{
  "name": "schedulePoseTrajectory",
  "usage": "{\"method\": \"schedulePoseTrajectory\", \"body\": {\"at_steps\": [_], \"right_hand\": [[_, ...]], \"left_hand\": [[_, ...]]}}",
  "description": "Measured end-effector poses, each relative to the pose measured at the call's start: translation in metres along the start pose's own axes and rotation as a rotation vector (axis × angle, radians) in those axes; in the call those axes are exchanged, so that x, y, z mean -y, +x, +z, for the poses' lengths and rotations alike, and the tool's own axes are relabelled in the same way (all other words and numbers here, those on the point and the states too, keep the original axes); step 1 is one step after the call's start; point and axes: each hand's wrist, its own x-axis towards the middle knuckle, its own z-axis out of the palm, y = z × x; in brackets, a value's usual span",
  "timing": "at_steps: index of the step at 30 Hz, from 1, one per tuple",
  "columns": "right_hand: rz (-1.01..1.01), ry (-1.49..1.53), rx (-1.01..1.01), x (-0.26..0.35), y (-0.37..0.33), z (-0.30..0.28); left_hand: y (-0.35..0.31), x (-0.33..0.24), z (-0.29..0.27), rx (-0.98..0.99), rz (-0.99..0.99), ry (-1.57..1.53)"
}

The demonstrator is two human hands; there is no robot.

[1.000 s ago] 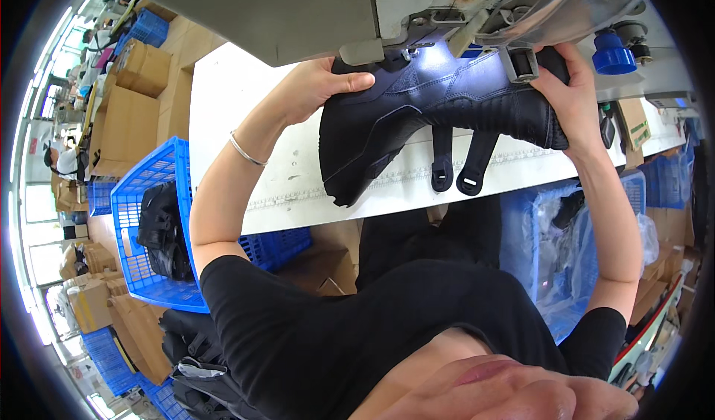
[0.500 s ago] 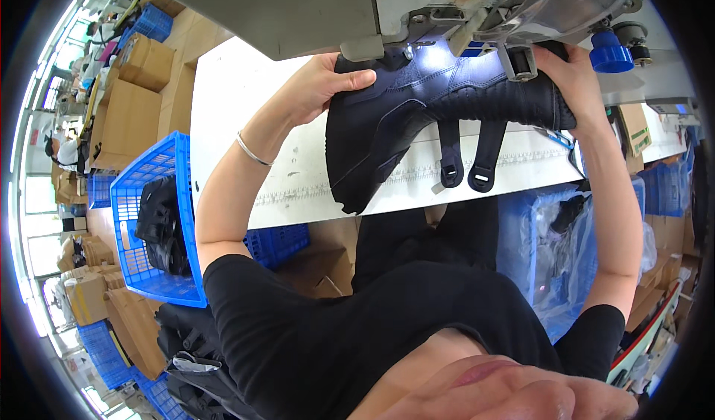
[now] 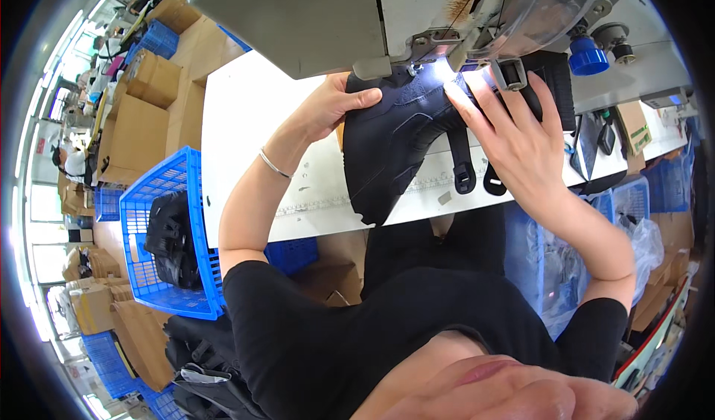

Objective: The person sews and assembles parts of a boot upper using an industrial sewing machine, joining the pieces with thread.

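A black padded fabric piece (image 3: 395, 148) with stitched panels lies on the white sewing table (image 3: 238, 137), partly beneath the head of a sewing machine (image 3: 298, 25). Light from the machine falls on it near the needle area. My left hand (image 3: 335, 107) grips its left upper edge, thumb on top and fingers hidden beyond the edge. Spread and flat, my right hand (image 3: 525, 144) rests on the piece's right part, its fingertips close to the lit spot. Two straps hang toward me, one ending in a black buckle (image 3: 464, 176); the other is partly behind my right hand.
At left stands a blue crate (image 3: 135, 230) holding black items (image 3: 167, 241). A blue tub (image 3: 523, 249) and clear plastic bag (image 3: 645, 249) are at lower right. A blue knob (image 3: 587, 56) sits right of the machine head. Cardboard boxes (image 3: 138, 141) fill the left background.
My right hand has left the piece's far right end and now lies spread over it nearer the needle area. My left hand keeps its grip. The view has shifted slightly.
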Motion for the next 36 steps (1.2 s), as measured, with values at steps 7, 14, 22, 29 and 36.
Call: {"method": "schedulePoseTrajectory", "body": {"at_steps": [7, 14, 22, 29, 36], "right_hand": [[-0.048, -0.002, -0.120, -0.011, 0.000, 0.020], [-0.131, 0.030, -0.201, -0.028, 0.001, 0.034], [-0.269, 0.072, -0.200, -0.048, 0.010, 0.040], [-0.321, 0.205, -0.228, -0.068, 0.016, 0.058], [-0.360, 0.318, -0.193, -0.078, 0.020, 0.072]], "left_hand": [[-0.004, -0.003, 0.012, -0.033, 0.112, 0.025], [-0.009, 0.004, -0.004, 0.008, -0.104, -0.023], [-0.022, -0.005, 0.024, -0.035, -0.221, -0.099], [-0.030, 0.002, 0.050, -0.233, -0.052, 0.191], [-0.028, 0.022, 0.067, -0.425, 0.152, 0.065]]}}
